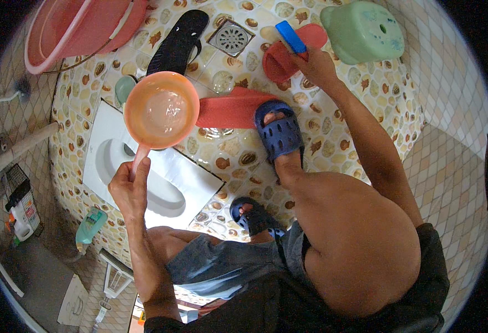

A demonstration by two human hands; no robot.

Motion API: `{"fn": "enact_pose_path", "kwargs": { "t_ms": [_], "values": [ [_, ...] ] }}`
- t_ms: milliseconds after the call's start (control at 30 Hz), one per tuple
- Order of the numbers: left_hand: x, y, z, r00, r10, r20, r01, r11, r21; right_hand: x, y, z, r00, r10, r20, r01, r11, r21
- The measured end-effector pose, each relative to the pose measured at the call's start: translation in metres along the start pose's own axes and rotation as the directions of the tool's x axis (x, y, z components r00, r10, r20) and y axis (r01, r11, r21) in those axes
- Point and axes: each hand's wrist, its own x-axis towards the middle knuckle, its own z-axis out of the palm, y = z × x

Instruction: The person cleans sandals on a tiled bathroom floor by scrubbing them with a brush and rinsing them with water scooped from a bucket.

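Observation:
My left hand grips the handle of an orange-pink water dipper, held level over the white squat toilet. Clear water shows in its bowl. Out to the far right, my right hand is closed on a blue scrub brush, whose bristles I cannot make out. The brush is over a red slipper; whether they touch is unclear. A second red slipper lies flat and wet in the middle, its right end under my navy clog. A black flip-flop rests beyond the dipper.
A pink tub stands at the far left, and a green stool at the far right. Between them is a floor drain. A green bottle sits left of the toilet. The shell-patterned floor looks wet.

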Motion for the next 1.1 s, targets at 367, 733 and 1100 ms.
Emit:
{"fn": "enact_pose_path", "kwargs": {
  "t_ms": [367, 733, 1100],
  "values": [
    [0.0, 0.004, 0.0, 0.998, -0.055, 0.002, 0.055, 0.995, -0.079, 0.0, -0.035, -0.004, 0.858, -0.402, 0.32, -0.336, 0.03, 0.941],
    [-0.009, 0.0, -0.003, 0.997, -0.068, 0.02, 0.069, 0.996, -0.049, -0.012, 0.082, 0.02, 0.924, 0.373, 0.086, -0.311, 0.598, 0.739],
    [-0.007, 0.011, 0.006, 0.999, -0.01, 0.038, 0.015, 0.99, -0.138, 0.04, 0.041, -0.019, 0.994, 0.008, -0.113, -0.001, 0.998, 0.063]
  ]
}}
